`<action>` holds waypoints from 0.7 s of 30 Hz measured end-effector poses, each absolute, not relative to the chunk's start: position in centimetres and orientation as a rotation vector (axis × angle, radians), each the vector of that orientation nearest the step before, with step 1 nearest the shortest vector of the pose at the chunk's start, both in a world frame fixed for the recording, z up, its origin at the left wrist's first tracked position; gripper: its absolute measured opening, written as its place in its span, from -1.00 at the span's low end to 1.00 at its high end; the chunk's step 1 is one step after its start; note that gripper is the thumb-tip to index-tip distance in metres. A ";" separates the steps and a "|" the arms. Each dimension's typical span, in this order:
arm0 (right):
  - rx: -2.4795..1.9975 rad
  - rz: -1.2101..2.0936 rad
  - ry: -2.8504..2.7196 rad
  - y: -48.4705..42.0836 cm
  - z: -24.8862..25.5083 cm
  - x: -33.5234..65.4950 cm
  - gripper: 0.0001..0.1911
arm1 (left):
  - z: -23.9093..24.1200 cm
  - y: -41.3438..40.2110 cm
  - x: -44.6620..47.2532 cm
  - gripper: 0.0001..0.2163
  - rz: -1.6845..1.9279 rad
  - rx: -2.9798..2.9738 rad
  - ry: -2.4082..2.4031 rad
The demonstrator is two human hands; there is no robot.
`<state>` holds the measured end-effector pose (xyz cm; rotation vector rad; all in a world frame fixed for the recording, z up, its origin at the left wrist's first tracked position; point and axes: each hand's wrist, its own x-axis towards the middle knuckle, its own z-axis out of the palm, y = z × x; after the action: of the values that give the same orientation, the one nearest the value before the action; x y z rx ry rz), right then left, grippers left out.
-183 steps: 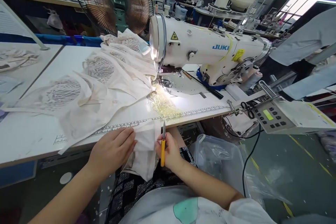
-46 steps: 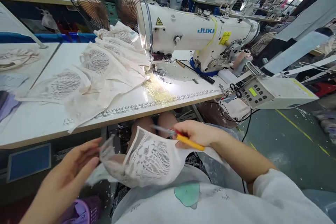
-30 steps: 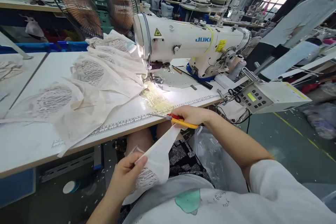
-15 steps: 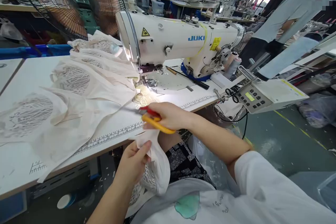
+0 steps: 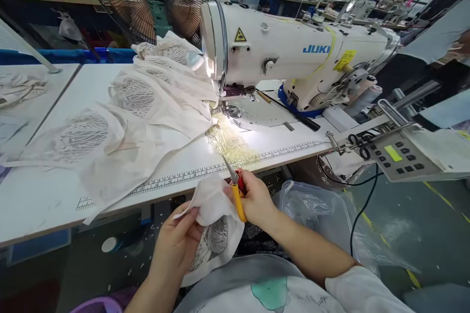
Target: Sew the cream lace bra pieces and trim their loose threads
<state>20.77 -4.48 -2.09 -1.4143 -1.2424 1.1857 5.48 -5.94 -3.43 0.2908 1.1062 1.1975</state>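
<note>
My left hand (image 5: 179, 237) is closed on a white fabric piece with lace panels (image 5: 216, 234), thumb on top, held over my lap. In my right hand (image 5: 257, 200) is a pair of scissors (image 5: 238, 195) with yellow and red handles, its blades pointing up and left just beyond the table edge. The fingers of that hand are also close to the cloth's right side; whether they grip it is hidden. More white lace-panelled fabric (image 5: 135, 122) lies bunched on the table (image 5: 55, 220), running up toward the needle of the sewing machine (image 5: 257, 49).
A fan (image 5: 150, 0) stands behind the fabric. A ruler strip (image 5: 198, 173) runs along the table's front edge, with thread scraps (image 5: 231, 139) near the needle. A control panel (image 5: 400, 151) juts out at right above a clear plastic bin (image 5: 316, 205). Another person's sleeve (image 5: 448, 107) shows far right.
My right hand has drawn the scissors down and back from the table fabric to the held piece, turning the blades upward. My left hand has raised the cloth's upper edge. The view has shifted left.
</note>
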 end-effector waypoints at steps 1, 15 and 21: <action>-1.436 1.148 -1.272 -4.3 -1.9 20.8 -0.65 | -3.8 -6.1 4.8 -0.64 1.186 0.384 1.162; -1.605 1.081 -1.470 -3.9 -1.8 20.2 -0.80 | -3.2 -3.3 2.4 -0.67 0.915 2.951 1.089; -1.644 0.879 -1.823 -5.0 -3.3 21.8 -0.88 | -5.1 -2.6 0.2 -0.63 0.813 2.976 1.031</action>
<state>21.79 -5.04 -3.29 -1.6435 -1.8227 0.8787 0.23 -2.58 -5.06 2.9763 1.0309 0.8134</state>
